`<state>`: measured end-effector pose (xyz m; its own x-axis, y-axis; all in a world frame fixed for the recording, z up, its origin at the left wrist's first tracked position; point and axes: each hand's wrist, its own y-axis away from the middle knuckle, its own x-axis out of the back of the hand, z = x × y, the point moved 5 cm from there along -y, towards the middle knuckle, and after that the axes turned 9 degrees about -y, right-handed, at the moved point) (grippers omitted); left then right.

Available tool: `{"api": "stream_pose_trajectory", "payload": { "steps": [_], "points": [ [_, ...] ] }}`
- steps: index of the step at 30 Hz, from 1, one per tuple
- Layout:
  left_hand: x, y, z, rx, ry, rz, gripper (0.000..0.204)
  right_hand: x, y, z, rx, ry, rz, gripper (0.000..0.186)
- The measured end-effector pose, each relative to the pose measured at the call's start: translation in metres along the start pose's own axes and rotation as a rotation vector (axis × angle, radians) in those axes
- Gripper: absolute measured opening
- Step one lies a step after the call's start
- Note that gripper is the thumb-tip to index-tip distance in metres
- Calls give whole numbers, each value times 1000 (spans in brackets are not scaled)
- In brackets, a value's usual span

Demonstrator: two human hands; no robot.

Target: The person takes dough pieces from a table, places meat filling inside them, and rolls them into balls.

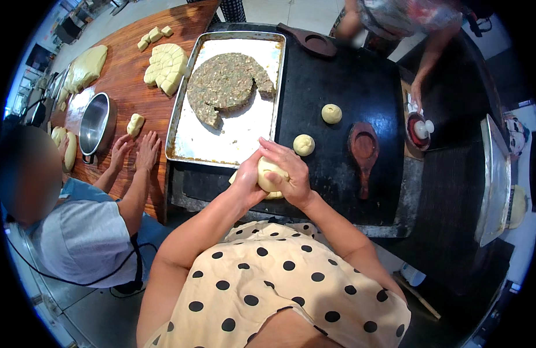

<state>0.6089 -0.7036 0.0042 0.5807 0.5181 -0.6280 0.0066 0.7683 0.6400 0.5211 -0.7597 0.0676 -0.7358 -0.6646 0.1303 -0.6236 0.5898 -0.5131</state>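
Observation:
My left hand [249, 174] and my right hand [291, 174] are cupped together round a smooth pale dough ball [269, 172], fingers closed on it, over the black worktop [349, 81]. Flattened pale dough [275, 195] shows partly beneath my hands; its shape is mostly hidden. Just beyond them lies a metal tray [198, 152] bearing a crumbly brown-green filling mass [221, 81] with a piece cut out. Two shaped dough balls [304, 145] [331, 113] sit to the right of my hands, and a wooden paddle board with a round recess [362, 168] lies farther right.
At left, a co-worker's hands [145, 153] rest on a wooden table [128, 69] with dough pieces [163, 66] and a steel bowl [93, 122]. Across the worktop, another person's hand [417, 95] reaches to a small red dish [417, 130]. A second paddle board [314, 43] lies at the back.

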Motion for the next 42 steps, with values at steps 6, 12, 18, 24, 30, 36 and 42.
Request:
{"api": "stream_pose_trajectory", "payload": {
  "steps": [6,12,18,24,30,36,42],
  "points": [
    [-31,32,16,-42,-359,-37,58,23,-2,37,-693,-1221,447,39],
    [-63,74,55,-1036,-1299,89,26,34,-5,48,-301,-2075,218,47],
    [-86,72,52,-1181,-1297,1,26,32,-4,46,-339,-1854,121,47],
    [-87,68,57,-1237,-1383,17,20,39,-1,46,-496,-1609,184,52],
    [-89,61,55,-1168,-1559,23,16,59,-1,36,-673,-1262,218,50],
    [-103,60,43,-1189,-2012,-52,14,69,17,40,-799,-1144,273,44],
    [-100,54,32,-1121,-1855,-123,12,70,34,41,-796,-1255,300,42]
  ]
}}
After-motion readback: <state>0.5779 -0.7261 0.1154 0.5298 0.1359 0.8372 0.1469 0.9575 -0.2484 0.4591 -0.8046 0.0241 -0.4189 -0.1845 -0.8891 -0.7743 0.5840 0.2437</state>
